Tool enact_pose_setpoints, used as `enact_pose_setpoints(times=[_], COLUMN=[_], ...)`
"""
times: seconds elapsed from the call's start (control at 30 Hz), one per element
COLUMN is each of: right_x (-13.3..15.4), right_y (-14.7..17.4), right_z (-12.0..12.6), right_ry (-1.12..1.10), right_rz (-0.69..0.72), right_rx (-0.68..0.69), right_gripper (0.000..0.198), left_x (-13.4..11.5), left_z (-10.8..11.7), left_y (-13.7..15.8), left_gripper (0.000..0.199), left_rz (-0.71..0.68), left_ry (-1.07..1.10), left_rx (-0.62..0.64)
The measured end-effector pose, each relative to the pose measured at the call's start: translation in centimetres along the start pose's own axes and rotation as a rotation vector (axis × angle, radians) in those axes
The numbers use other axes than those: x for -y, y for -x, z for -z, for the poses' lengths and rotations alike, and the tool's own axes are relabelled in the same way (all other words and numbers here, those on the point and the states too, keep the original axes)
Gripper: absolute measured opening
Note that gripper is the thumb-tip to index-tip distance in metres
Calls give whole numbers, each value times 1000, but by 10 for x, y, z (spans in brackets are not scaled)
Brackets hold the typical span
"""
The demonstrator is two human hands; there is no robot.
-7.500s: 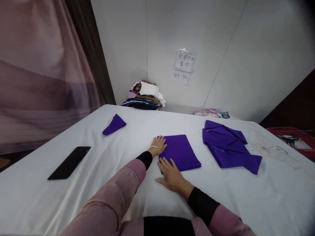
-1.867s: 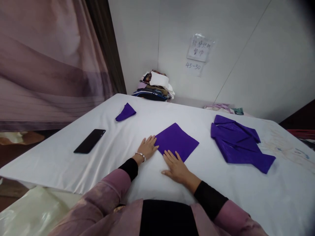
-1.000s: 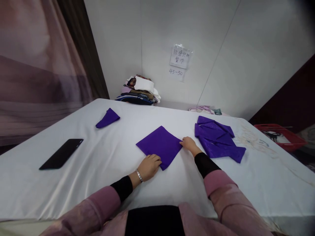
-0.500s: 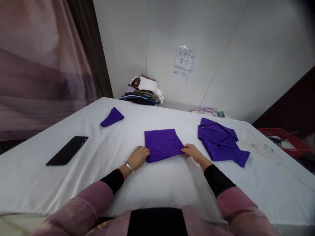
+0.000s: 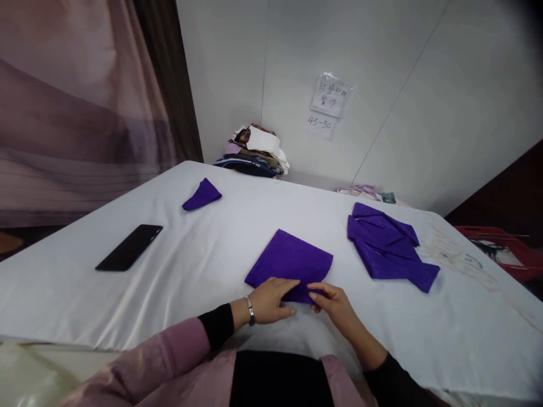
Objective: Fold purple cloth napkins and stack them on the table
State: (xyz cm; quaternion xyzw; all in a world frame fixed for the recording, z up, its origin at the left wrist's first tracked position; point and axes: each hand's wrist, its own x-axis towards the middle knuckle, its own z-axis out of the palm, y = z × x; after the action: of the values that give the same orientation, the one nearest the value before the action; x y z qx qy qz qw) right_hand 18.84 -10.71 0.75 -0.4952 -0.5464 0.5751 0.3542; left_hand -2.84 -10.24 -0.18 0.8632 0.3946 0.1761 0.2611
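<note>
A folded purple napkin lies on the white table in front of me, turned so one corner points at me. My left hand, with a bracelet at the wrist, rests on that near corner with its fingers laid flat. Just to the right, my right hand pinches the napkin's near edge between thumb and fingers. The two hands almost touch.
A pile of several unfolded purple napkins lies to the right. A small folded purple napkin sits at the far left, with a black phone nearer. Stacked cloths stand by the wall under a paper note. A red tray is off the table's right.
The napkin has been turned from square-on to corner-first. Both hands came in from its side corners to the near corner, close together.
</note>
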Motion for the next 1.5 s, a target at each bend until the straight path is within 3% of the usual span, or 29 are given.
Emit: enact_pose_setpoints(times=[0.1,0.27,0.43,0.53,0.8,1.17,1.5], right_x=[16,35,41,42,39,18,6], right_y=[-18,-75,-126,-146,-177,-193,-201], right_z=[0,-1,-8,-12,-22,-36,-31], right_ry=[-29,-31,520,744,1046,1132,1120], right_rz=[20,24,16,25,156,205,359], right_rx=[71,295,241,182,-16,-120,-82], right_gripper=[31,49,27,11,12,18,19], left_x=[-2,7,17,23,35,52,58], left_z=[-7,-2,9,12,14,14,11], left_y=[-2,-8,-4,4,29,45,52], left_gripper=[69,73,76,77,72,61,54], left_rz=[123,413,544,572,518,499,520], left_ry=[-21,33,102,125,-48,-63,-37], left_rx=[-46,-180,-253,-254,-350,-490,-539])
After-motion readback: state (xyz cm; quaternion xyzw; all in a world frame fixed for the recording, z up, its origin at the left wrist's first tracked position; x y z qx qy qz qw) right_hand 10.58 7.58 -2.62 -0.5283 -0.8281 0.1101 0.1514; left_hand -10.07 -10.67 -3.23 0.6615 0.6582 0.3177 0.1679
